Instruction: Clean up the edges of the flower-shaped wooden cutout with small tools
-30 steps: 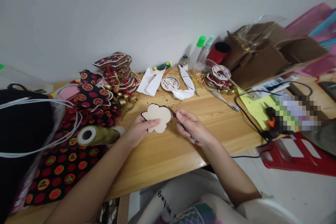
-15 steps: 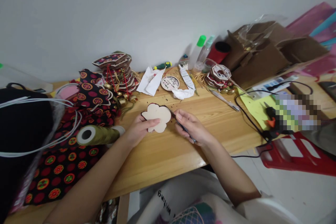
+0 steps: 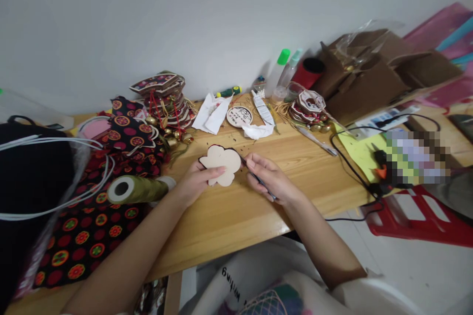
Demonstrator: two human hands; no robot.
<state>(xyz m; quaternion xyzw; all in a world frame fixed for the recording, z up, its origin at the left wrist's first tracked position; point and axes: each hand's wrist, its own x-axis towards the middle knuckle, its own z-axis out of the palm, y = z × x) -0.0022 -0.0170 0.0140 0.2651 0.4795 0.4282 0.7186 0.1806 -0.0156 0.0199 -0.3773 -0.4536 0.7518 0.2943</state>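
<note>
My left hand [image 3: 194,183] holds a pale wooden flower-shaped cutout [image 3: 220,164] above the wooden table [image 3: 236,211], thumb across its lower edge. A dark fabric edge shows along the cutout's top. My right hand [image 3: 271,179] grips a thin dark tool [image 3: 254,174] like a pen, its tip touching the cutout's right edge.
Patterned red-and-black fabric [image 3: 92,216], a green thread spool [image 3: 136,189] and a stack of finished ornaments [image 3: 162,98] lie left. White tissues [image 3: 212,113], a round tag [image 3: 239,116], glue bottles [image 3: 279,71], cardboard boxes [image 3: 369,74], a black cable [image 3: 347,162] and a red stool [image 3: 417,221] stand right.
The tool tip has crept slightly closer along the cutout's right edge. Both hands otherwise stay in place.
</note>
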